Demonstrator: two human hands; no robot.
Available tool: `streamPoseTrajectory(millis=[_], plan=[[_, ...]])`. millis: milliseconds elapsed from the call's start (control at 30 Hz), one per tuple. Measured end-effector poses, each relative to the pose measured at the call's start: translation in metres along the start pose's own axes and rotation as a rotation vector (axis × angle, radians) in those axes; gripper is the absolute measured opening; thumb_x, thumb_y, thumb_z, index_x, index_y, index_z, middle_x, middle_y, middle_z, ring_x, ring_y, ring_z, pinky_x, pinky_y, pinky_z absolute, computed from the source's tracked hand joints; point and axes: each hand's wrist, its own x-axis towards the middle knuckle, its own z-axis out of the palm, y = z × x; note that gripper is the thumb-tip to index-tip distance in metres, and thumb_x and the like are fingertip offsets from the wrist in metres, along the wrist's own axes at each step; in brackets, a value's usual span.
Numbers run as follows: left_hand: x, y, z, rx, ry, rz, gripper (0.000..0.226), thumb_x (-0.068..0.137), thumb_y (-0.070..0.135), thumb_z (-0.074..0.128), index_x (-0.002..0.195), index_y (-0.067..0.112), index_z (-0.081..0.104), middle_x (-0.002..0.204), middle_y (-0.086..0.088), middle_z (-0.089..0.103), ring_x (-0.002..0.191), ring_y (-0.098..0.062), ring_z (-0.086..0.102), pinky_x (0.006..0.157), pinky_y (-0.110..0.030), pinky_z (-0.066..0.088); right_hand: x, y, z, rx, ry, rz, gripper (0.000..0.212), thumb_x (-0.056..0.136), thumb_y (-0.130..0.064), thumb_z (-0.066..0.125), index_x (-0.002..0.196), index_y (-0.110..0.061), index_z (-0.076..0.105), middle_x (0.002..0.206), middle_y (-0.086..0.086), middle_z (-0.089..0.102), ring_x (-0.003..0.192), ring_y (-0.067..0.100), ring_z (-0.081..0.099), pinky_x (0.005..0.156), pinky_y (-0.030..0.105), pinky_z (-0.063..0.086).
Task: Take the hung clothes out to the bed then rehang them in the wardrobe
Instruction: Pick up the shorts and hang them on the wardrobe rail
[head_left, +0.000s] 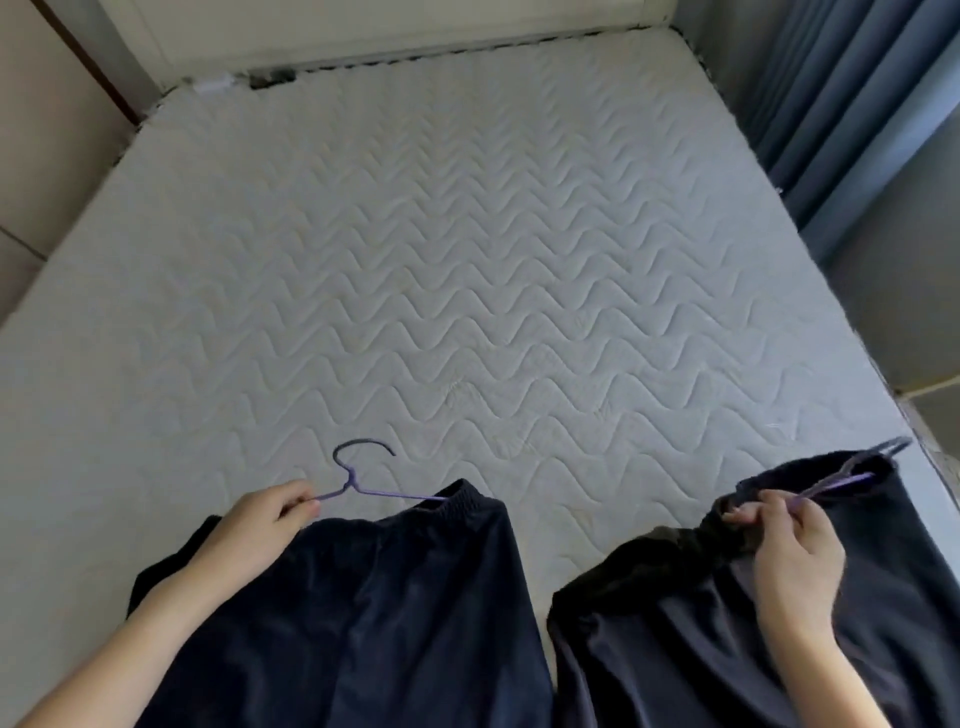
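Our left hand (265, 519) pinches one end of a purple hanger (351, 475), whose other arm slips into the waistband of the left dark garment (363, 597). That garment lies flat on the bed (467, 260). Our right hand (789, 540) pinches a second purple hanger (836, 484) together with the bunched waistband of the right dark garment (675, 623), just beside the first.

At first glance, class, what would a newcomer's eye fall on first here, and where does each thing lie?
Nearest on the white mattress lie the left dark garment and the right dark garment. The left hand pinches the left purple hanger; the right hand grips the right purple hanger.
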Motion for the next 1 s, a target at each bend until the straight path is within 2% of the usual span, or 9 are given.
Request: streamPoseTrajectory(millis=[167,267,400,500,600,633,700,867,1000], plan=[[-0.12,0.035,-0.066,-0.127,0.051,0.002,0.016,0.09,0.024,0.058,0.075,0.021,0.063,0.072,-0.006,0.069,0.076,-0.028,0.066,0.07,-0.037,0.049,-0.057,-0.1,-0.09,0.175,-0.057,0.027,0.026,0.1,-0.007,0.042,0.079,-0.009,0.057,0.047,-0.006,0.051,0.044,0.004,0.05,0.054,0.015,0.05],[-0.197,0.064,-0.115,-0.258,0.125,-0.012,0.015,0.089,0.023,0.061,0.076,0.021,0.069,0.076,-0.002,0.074,0.083,-0.02,0.068,0.08,-0.038,0.049,-0.09,-0.163,-0.132,0.279,-0.15,0.013,0.029,0.101,-0.006,0.039,0.076,-0.009,0.055,0.045,-0.008,0.044,0.042,0.006,0.045,0.053,0.014,0.05],[-0.292,0.093,-0.174,-0.457,0.271,-0.083,0.021,0.082,0.028,0.062,0.07,0.013,0.07,0.077,-0.005,0.071,0.078,-0.021,0.063,0.068,-0.027,0.04,-0.137,-0.221,-0.166,0.399,-0.29,-0.02,0.029,0.096,-0.017,0.052,0.069,-0.016,0.062,0.044,-0.005,0.042,0.04,0.01,0.046,0.054,0.019,0.055],[-0.341,0.099,-0.212,-0.654,0.391,-0.104,0.027,0.081,0.032,0.063,0.075,0.007,0.07,0.078,-0.005,0.067,0.076,-0.019,0.059,0.067,-0.028,0.04,-0.174,-0.265,-0.169,0.396,-0.425,-0.059,0.025,0.089,-0.027,0.058,0.065,-0.018,0.063,0.047,0.006,0.05,0.04,0.017,0.052,0.041,0.028,0.051],[-0.379,0.091,-0.238,-0.836,0.426,-0.112,0.022,0.091,0.018,0.057,0.075,0.004,0.064,0.055,0.003,0.043,0.045,-0.01,0.034,0.041,-0.018,0.027,-0.207,-0.31,-0.161,0.534,-0.507,-0.001,0.021,0.068,-0.03,0.063,0.054,-0.015,0.065,0.041,0.005,0.018,0.029,0.01,0.037,0.035,0.021,0.045],[-0.392,0.089,-0.246,-0.914,0.433,-0.1,0.021,0.092,0.015,0.055,0.074,0.005,0.061,0.053,0.006,0.036,0.04,-0.008,0.026,0.037,-0.016,0.02,-0.219,-0.321,-0.156,0.55,-0.553,0.01,0.027,0.077,-0.026,0.059,0.055,-0.012,0.065,0.042,0.002,0.016,0.028,0.008,0.034,0.034,0.019,0.042],[-0.416,0.083,-0.26,-1.064,0.46,-0.068,0.021,0.093,0.013,0.052,0.074,0.007,0.058,0.053,0.006,0.03,0.036,-0.005,0.021,0.034,-0.015,0.013,-0.244,-0.336,-0.146,0.514,-0.61,-0.019,0.034,0.097,-0.006,0.044,0.067,-0.002,0.058,0.036,-0.004,0.025,0.029,0.008,0.033,0.035,0.018,0.038],[-0.489,0.058,-0.281,-1.283,0.588,-0.018,0.024,0.095,0.01,0.045,0.073,0.008,0.052,0.05,0.008,0.029,0.034,-0.003,0.02,0.035,-0.016,0.011,-0.317,-0.357,-0.118,0.491,-0.871,-0.023,0.025,0.1,0.001,0.035,0.081,0.005,0.051,0.038,-0.005,0.03,0.031,0.009,0.028,0.034,0.019,0.027],[-0.552,0.015,-0.29,-1.365,0.703,-0.037,0.022,0.096,0.009,0.043,0.075,0.01,0.05,0.047,0.009,0.027,0.034,-0.004,0.019,0.035,-0.014,0.01,-0.393,-0.372,-0.086,0.468,-1.086,-0.048,0.028,0.1,0.003,0.032,0.079,0.006,0.049,0.034,-0.006,0.028,0.027,0.008,0.025,0.038,0.024,0.016]])
